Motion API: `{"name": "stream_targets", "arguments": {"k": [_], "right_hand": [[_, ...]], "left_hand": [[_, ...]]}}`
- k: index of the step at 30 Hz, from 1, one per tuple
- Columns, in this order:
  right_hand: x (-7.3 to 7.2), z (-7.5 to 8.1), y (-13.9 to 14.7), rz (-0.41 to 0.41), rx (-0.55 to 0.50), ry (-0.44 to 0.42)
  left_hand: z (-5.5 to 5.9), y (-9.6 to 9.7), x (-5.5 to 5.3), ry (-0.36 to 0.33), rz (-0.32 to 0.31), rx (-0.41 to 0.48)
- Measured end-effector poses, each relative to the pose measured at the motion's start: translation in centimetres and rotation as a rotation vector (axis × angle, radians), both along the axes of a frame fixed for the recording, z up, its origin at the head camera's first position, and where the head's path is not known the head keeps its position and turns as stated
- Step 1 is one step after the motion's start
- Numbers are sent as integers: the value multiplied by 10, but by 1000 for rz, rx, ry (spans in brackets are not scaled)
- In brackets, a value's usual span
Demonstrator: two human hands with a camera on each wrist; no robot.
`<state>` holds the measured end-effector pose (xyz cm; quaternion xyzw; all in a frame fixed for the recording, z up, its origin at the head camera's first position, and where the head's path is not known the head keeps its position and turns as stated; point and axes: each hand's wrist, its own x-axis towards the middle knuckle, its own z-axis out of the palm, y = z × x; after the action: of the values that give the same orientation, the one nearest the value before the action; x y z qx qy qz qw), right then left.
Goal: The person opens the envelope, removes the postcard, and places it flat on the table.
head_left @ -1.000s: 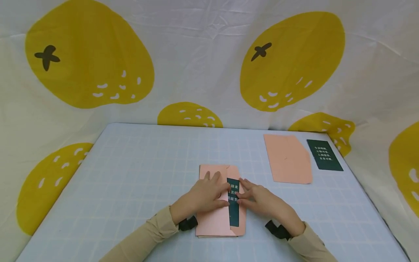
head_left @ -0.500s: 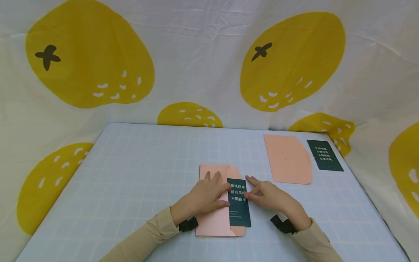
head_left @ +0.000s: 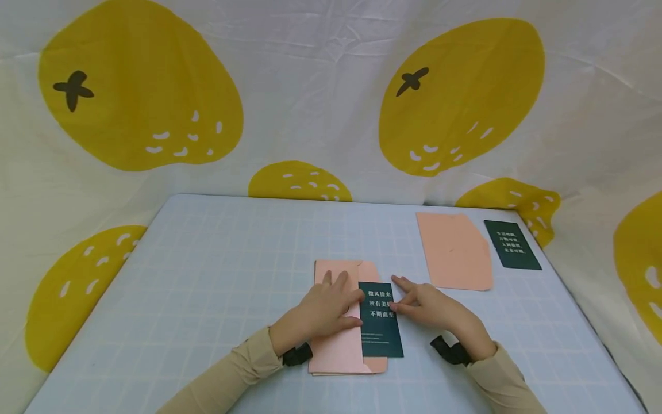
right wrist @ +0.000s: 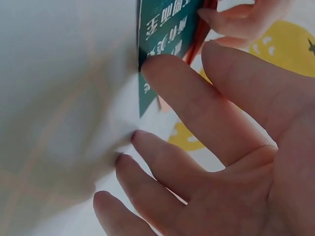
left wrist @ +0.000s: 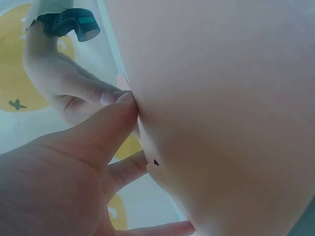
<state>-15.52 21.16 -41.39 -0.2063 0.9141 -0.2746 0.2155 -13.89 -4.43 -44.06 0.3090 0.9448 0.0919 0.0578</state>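
Observation:
A pink envelope (head_left: 335, 352) lies on the table with its open side to the right. Out of that opening sticks a dark green card (head_left: 380, 332) with white characters, its left part hidden inside. My left hand (head_left: 326, 307) presses on the envelope with fingers spread, thumb and index close to the opening's edge. At the card's right edge, my right hand (head_left: 431, 307) touches it with a fingertip. The right wrist view shows that fingertip on the green card (right wrist: 170, 24), the thumb apart from it and the other fingers fairly straight. Pink paper (left wrist: 221, 98) fills much of the left wrist view.
Another pink envelope (head_left: 455, 253) lies at the back right of the table, beside a second green card (head_left: 512, 244) near the table's right edge. Behind the table (head_left: 233, 259) hangs a white cloth with large yellow fruit prints (head_left: 145, 86).
The green card has slid rightward out of the envelope, showing more of its print. My right hand has moved right with it; my left hand has stayed in place.

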Motion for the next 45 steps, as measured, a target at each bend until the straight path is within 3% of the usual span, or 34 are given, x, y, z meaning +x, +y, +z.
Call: {"name": "stream_targets", "arguments": {"k": [3, 7, 13, 20, 30, 45], "right_hand": [[-1, 1, 2, 39, -11, 44], [-2, 2, 3, 23, -37, 137], [-7, -2, 3, -142, -109, 196], [-10, -10, 2, -274, -214, 29], [-9, -22, -3, -258, -244, -161], [-5, -23, -6, -227, -224, -160]], "left_hand": [[0, 0, 0, 4, -2, 3], [0, 0, 0, 5, -4, 2], [-2, 0, -1, 5, -2, 11], [-2, 0, 0, 7, 7, 0], [-1, -1, 1, 24, -2, 19], [-1, 0, 1, 43, -3, -8]]}}
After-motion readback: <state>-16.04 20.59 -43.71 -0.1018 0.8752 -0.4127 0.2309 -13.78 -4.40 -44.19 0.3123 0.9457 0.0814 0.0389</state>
